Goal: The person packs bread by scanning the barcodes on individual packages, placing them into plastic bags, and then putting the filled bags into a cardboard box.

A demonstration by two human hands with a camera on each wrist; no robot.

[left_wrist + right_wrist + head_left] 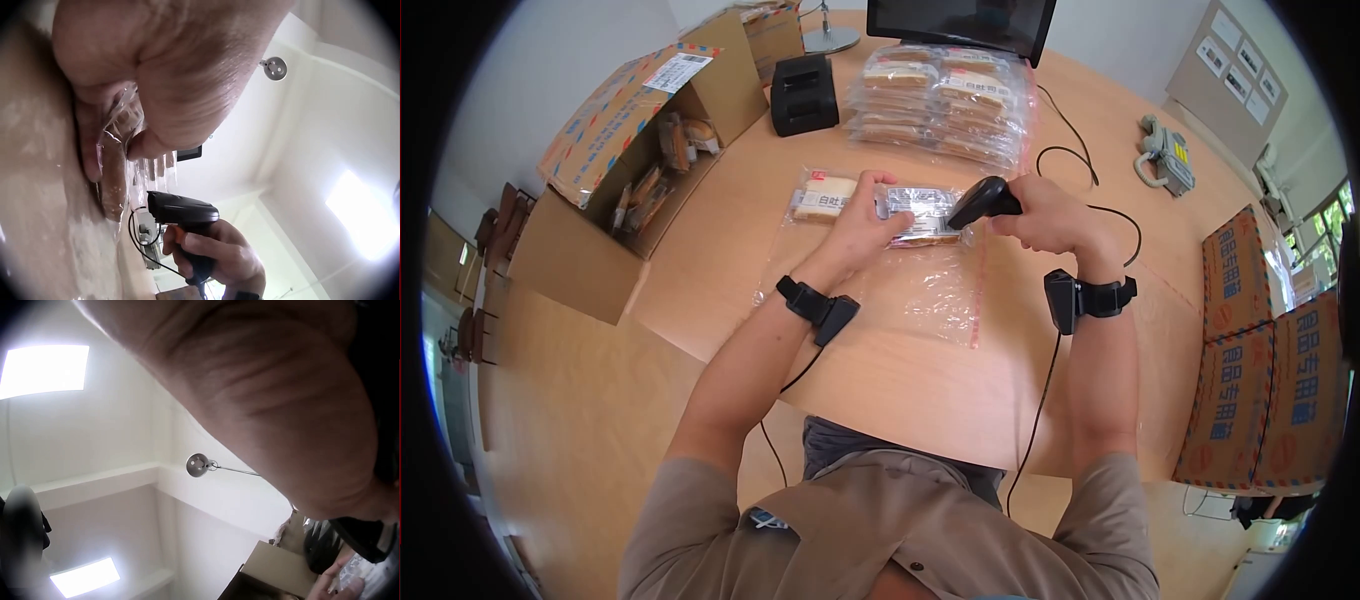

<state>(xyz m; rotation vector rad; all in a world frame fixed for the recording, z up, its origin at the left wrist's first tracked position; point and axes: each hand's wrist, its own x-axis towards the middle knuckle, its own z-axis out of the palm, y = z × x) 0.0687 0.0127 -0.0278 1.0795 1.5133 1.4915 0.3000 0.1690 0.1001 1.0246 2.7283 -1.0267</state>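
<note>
Trigger [179,235], orange, in left-wrist view alone; right fingers [215,248] round scanner [982,203], left fingers [90,147] pinching bread packet [922,206]

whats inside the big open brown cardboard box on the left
Several clear plastic packets of tan food show inside the box; the space behind its striped cardboard panel is covered and cannot be seen.

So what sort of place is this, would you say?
Probably a small packing or stock-checking station: a handheld scanner is at a wrapped pack, stacked bread packs sit on the table, and printed cartons stand to the right.
</note>
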